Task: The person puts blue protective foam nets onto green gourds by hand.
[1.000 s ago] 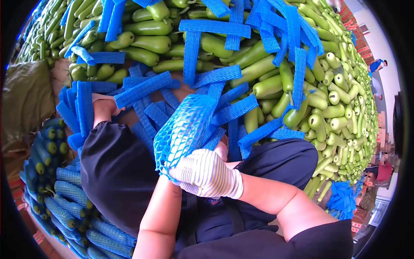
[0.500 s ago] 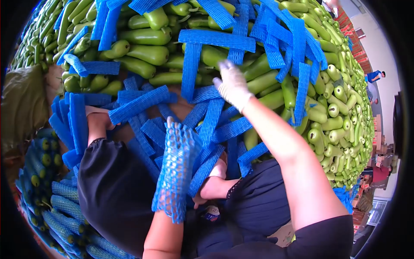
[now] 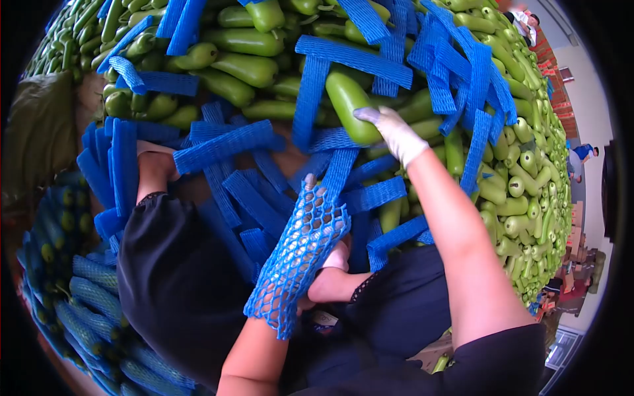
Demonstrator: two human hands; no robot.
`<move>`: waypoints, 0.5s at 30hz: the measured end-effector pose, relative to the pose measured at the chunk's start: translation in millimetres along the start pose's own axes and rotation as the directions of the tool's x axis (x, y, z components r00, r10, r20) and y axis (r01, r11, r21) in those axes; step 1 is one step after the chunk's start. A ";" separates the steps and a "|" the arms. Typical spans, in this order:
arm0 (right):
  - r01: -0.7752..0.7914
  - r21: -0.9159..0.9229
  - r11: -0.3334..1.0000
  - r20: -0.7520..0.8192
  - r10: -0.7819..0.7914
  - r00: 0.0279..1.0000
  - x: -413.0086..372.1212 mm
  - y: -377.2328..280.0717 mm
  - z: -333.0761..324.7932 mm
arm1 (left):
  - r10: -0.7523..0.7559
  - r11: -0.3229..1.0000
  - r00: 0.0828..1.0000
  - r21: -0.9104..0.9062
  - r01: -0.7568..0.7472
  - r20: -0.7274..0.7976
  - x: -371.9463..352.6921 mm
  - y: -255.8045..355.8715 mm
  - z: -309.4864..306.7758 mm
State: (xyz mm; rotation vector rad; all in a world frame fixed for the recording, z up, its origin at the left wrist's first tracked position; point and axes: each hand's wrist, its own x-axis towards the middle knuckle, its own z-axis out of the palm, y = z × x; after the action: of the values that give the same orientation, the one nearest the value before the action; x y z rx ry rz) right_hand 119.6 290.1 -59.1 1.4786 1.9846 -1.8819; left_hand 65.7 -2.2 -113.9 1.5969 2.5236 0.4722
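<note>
Left hand: inside the blue mesh sleeve (image 3: 285,280), on the body side of the held gourd (image 3: 348,99) and a little left of it, well apart; the left hand (image 3: 309,228) shows fingertips at the sleeve's far end, but whether its fingers are spread or bunched I cannot tell.
Sleeve's long axis: slants away from the body and rightward, its far end toward the held gourd.
Netted gourds (image 3: 96,297): heaped nearer the body than the held gourd, far to its left.
Right hand: the nearer one, touching; the gloved right hand (image 3: 398,135) pinches the held gourd's body-side end from the right, thumb on top.
Held gourd's long axis: slants away from the body and leftward, so it crosses the sleeve's line rather than matching it.
Flat blue strips (image 3: 221,146): strewn left of the held gourd, with more to its right.
Loose gourds (image 3: 247,69): piled beyond the held gourd.
Hidden: right fingers beneath the held gourd; whether it clears the pile.
Hard to make out: people (image 3: 584,153) far right of the held gourd, small and cut by the lens edge.
</note>
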 end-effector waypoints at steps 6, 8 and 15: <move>-0.318 0.906 0.280 0.387 -0.245 0.889 -119.6 89.7 112.6 | -0.002 0.993 0.986 -0.119 0.022 0.164 -16.1 10.3 -8.0; -0.360 0.917 0.169 0.383 -0.129 0.915 -134.2 120.4 156.1 | -0.005 0.989 0.973 -0.143 0.039 0.231 -33.4 -3.6 -16.6; -0.564 0.814 0.143 0.560 0.070 0.826 -179.0 139.7 192.4 | -0.044 0.963 0.921 -0.229 0.142 0.387 -59.4 -13.7 -32.6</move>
State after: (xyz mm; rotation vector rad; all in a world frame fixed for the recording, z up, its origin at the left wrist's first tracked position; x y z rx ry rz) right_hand 198.4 7.6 -109.5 1.1943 -0.0483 -2.9547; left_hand 71.3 -67.3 -91.4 1.3189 2.1407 0.4075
